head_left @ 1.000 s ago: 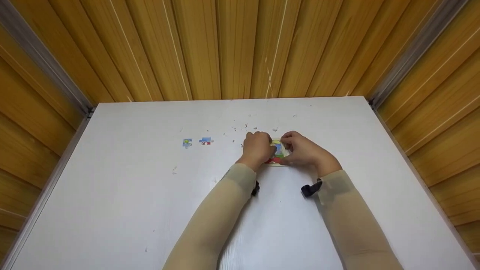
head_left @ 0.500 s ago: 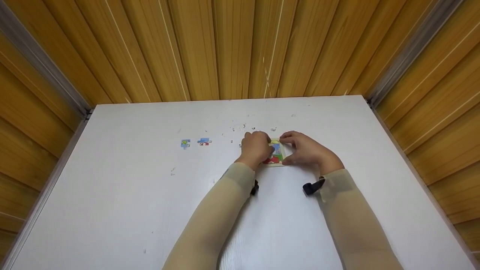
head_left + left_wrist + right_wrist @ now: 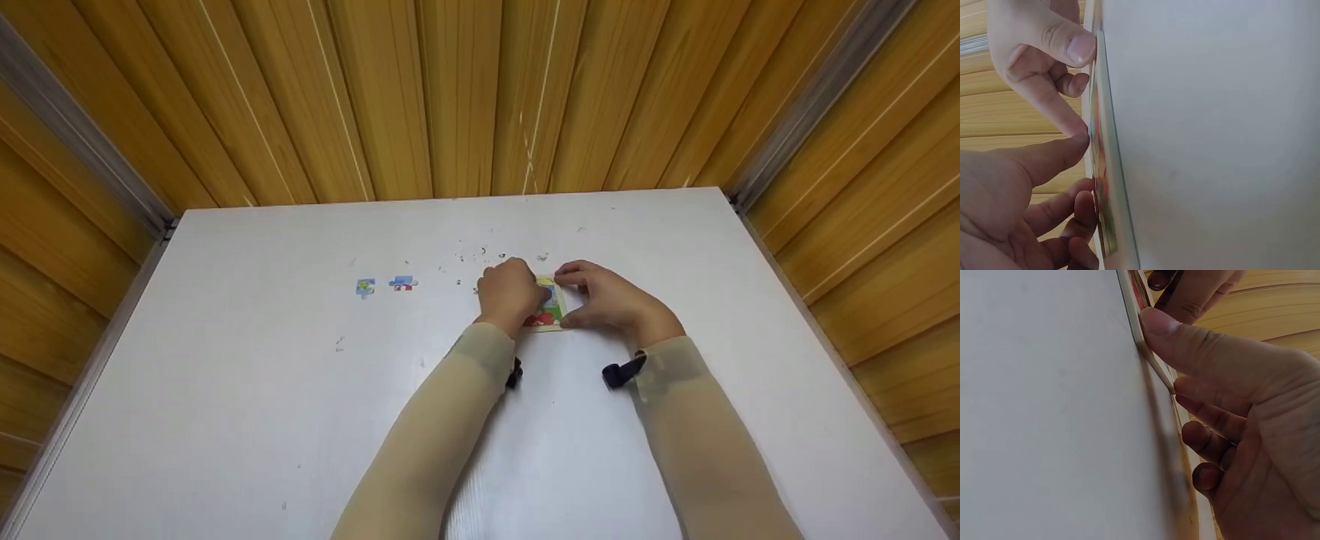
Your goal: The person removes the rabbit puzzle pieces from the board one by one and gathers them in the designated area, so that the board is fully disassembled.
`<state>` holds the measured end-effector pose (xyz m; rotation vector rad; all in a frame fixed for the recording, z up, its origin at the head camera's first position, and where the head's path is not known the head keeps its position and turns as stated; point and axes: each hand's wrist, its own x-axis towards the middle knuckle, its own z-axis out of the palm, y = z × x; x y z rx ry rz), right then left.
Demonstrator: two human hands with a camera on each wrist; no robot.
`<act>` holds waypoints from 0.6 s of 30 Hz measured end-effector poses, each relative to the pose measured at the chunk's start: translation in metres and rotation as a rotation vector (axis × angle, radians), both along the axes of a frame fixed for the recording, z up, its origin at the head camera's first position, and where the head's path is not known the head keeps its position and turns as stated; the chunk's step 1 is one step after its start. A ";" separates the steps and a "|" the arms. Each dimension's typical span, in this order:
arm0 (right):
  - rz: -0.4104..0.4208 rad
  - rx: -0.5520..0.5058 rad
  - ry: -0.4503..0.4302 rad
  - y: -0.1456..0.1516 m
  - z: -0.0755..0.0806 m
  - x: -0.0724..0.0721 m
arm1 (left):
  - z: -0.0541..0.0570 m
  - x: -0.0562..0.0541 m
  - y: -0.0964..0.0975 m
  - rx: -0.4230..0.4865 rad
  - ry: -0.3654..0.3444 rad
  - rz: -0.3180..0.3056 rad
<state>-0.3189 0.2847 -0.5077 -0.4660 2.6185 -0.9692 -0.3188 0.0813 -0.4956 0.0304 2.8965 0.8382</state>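
Note:
A small framed jigsaw puzzle (image 3: 553,313) with a red, green, blue and yellow picture lies on the table between my hands. My left hand (image 3: 506,291) covers its left part, fingers bent and thumb tip on the picture. In the left wrist view the left thumb (image 3: 1055,160) and several fingertips meet the puzzle face; I cannot tell whether they pinch a piece. My right hand (image 3: 611,298) holds the right edge, thumb at the near corner and forefinger at the far one. The right wrist view shows the right thumb (image 3: 1185,340) against the pale frame (image 3: 1157,367).
Two loose jigsaw pieces, one blue with yellow-green (image 3: 365,287) and one blue with red (image 3: 403,283), lie left of my hands. Small dark marks (image 3: 484,251) dot the white table (image 3: 285,390). Wood-look panels (image 3: 457,97) rise behind and at both sides.
My right fingers have eased outward from over the puzzle to its right corners. The left hand stays over the left part. The head view has shifted slightly.

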 end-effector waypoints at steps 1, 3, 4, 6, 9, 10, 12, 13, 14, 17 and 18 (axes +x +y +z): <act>0.000 0.003 0.001 0.000 0.000 0.000 | 0.000 0.000 0.001 0.004 0.000 0.010; 0.002 0.015 0.009 -0.001 0.000 -0.001 | 0.001 0.000 0.002 0.008 0.002 0.021; 0.000 0.019 0.010 -0.001 0.000 -0.001 | 0.001 0.000 0.002 0.010 0.004 0.023; 0.006 0.028 0.019 -0.001 0.001 -0.001 | 0.001 0.000 0.003 0.020 0.006 0.024; 0.007 0.031 0.019 -0.001 0.002 -0.002 | 0.001 0.001 0.003 0.036 0.000 0.018; 0.005 0.028 0.015 -0.001 0.002 -0.002 | 0.000 0.001 0.004 0.038 -0.001 0.018; 0.002 0.023 0.008 -0.001 0.001 -0.002 | -0.001 0.001 0.004 0.036 -0.003 0.018; 0.002 0.021 0.005 -0.001 0.000 -0.002 | -0.001 0.001 0.004 0.029 0.001 0.019; 0.003 0.019 0.004 -0.001 0.000 -0.002 | -0.002 0.002 0.004 0.017 0.008 0.019; 0.003 0.023 0.009 -0.001 0.000 -0.001 | -0.002 0.003 0.002 0.000 0.032 0.021; 0.004 0.025 0.010 -0.001 0.000 -0.001 | -0.003 0.003 0.001 -0.009 0.040 0.019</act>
